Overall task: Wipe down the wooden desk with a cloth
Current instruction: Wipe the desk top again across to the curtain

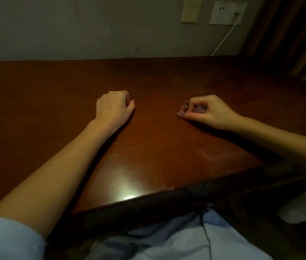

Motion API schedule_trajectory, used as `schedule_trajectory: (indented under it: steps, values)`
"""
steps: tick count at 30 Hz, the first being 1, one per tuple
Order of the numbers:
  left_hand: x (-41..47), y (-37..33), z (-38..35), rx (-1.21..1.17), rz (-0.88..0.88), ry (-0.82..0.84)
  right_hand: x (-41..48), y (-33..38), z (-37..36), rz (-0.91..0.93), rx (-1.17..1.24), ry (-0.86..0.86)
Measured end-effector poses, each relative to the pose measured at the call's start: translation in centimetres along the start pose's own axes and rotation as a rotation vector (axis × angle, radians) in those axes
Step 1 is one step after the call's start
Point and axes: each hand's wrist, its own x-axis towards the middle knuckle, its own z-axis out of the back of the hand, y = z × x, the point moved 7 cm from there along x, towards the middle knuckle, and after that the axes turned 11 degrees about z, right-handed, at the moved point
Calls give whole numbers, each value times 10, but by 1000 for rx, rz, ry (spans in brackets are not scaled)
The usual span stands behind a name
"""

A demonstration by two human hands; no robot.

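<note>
Head view: a reddish-brown wooden tabletop (157, 147) stretches left to right along a grey wall (73, 25), its near edge slanting across the lower frame. Both hands rest on it, well apart, forearms bare. The left hand (114, 106) has its grip closed in a fist; the right hand (206, 111) is curled too, thumb tip against fingertips (181, 113). Two socket plates (227, 13) sit on the wall, a white cable (225, 37) dropping from the right one. A curtain (295, 34) hangs far right.

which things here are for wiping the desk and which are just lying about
For the job: wooden desk, left hand, right hand; no cloth plainly visible.
Lying about: wall socket, white cable, curtain, white thing at lower right.
</note>
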Motion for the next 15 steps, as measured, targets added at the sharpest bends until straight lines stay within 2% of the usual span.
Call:
schedule_trajectory:
  steps: [3, 6, 9, 11, 15]
  values:
    - [-3, -7, -3, 8, -33, 6, 31, 28, -21, -5, -179, -9]
    - [-1, -6, 0, 15, -25, -14, 21, 105, -59, 248, -118, 44]
    - [-1, -7, 1, 8, -35, -11, -42, 165, -66, 490, 39, 175]
    - [-2, -8, 0, -10, -44, -2, -68, 144, -49, 434, 69, 202]
    - [-2, -9, 0, -24, -47, 18, -60, 51, 0, 35, -13, -15]
